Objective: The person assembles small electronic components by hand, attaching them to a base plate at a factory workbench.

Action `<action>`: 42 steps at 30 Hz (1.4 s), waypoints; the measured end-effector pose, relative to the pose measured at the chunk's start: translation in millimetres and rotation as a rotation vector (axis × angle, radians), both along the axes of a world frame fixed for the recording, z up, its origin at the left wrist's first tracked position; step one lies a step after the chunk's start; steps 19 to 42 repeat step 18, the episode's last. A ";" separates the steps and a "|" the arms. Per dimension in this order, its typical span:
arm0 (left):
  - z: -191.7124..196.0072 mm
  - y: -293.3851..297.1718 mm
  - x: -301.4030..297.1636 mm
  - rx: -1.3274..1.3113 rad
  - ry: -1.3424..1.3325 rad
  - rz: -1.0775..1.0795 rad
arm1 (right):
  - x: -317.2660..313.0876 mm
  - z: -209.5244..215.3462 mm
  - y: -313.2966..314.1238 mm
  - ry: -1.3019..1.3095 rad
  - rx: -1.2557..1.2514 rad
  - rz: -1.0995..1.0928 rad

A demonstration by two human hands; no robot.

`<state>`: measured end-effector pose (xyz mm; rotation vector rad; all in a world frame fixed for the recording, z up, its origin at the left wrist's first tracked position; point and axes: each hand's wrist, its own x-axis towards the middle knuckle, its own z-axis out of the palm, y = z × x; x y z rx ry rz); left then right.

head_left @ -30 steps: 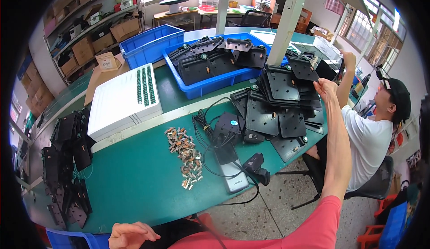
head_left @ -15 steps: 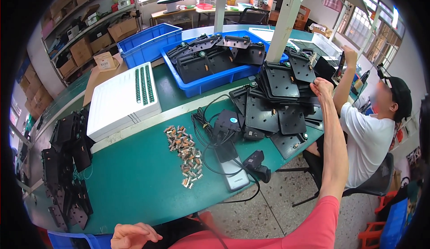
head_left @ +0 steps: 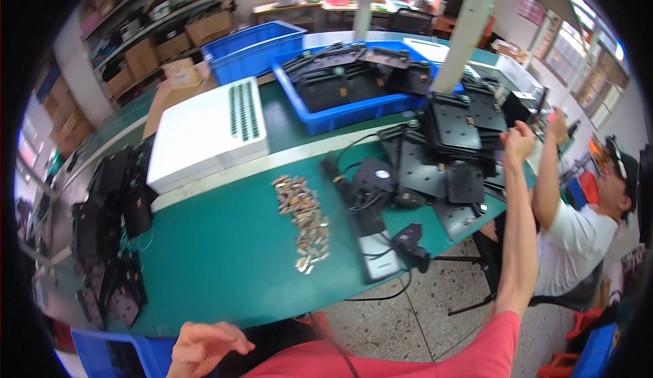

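At the right side of the table, my right hand is closed at the near corner of a black panel, which lies on a stack of similar black panels. The fingertips are blurred, but they appear to pinch the panel's edge. My left hand hovers at the front of my body by the near table edge, fingers loosely apart and nothing in them. Small metal-and-brown components lie in a heap mid-table. Beside them are a black cable with adapters and a grey power bank.
A blue tray of black panels and a blue crate stand behind. A white foam block holds rows of green parts. More black parts pile up at left. A co-worker sits at right, one arm raised near mine.
The view has turned, shifting the scene to the right. The co-worker's raised hand has come down. My right hand stays at the panel's corner; my left hand stays near my body.
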<state>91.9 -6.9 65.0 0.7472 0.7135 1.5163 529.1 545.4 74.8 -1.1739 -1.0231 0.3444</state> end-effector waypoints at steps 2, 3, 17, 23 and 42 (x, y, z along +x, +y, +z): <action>-2.0 4.1 -6.6 0.015 -0.013 -0.065 | 15.5 -2.1 0.1 -0.013 0.123 0.158; -0.8 11.7 -10.0 0.003 -0.004 -0.092 | 15.8 4.7 -9.8 0.019 0.153 0.230; 42.7 -54.0 -78.2 -0.211 0.898 0.399 | -291.9 17.2 -352.9 -0.350 -0.480 1.664; 40.7 -75.6 -91.5 -0.279 0.841 0.522 | -309.9 8.9 -365.2 -0.372 -0.539 1.730; 40.7 -75.6 -91.5 -0.279 0.841 0.522 | -309.9 8.9 -365.2 -0.372 -0.539 1.730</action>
